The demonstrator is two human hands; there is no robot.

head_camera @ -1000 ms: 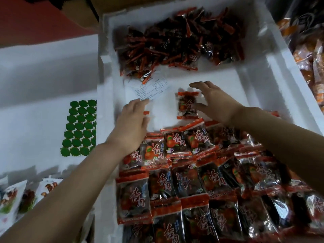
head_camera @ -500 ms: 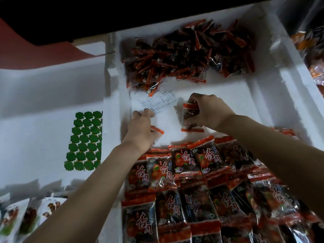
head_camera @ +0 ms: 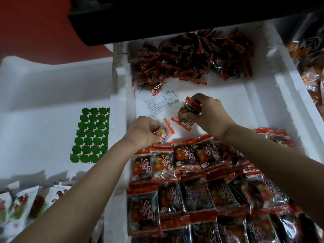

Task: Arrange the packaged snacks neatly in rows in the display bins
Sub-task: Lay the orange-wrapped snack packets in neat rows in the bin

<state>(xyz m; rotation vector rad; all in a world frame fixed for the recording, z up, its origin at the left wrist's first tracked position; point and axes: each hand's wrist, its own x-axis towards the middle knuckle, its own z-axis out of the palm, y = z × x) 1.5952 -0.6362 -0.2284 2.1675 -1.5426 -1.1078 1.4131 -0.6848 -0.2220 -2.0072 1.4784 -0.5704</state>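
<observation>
Since 0.5 s ago: left hand (head_camera: 143, 133) has its fingers curled round 1 orange packet (head_camera: 164, 133), now showing more. Right hand (head_camera: 210, 114) grips its dark packet (head_camera: 188, 113), now tilted, over the foam bin (head_camera: 263, 106) floor.

Around: green sticker sheet (head_camera: 91, 135) far left. Printed label (head_camera: 159, 104) lies between the hands and the loose pile (head_camera: 191, 57). Packed rows (head_camera: 192, 181) sit on the near side, partly hidden by both forearms.

The rowed snack packets (head_camera: 164, 166) carry large characters reading 杏肉 (a few lie upside down); the white label sheet (head_camera: 160, 102) bears print too fine to read.
</observation>
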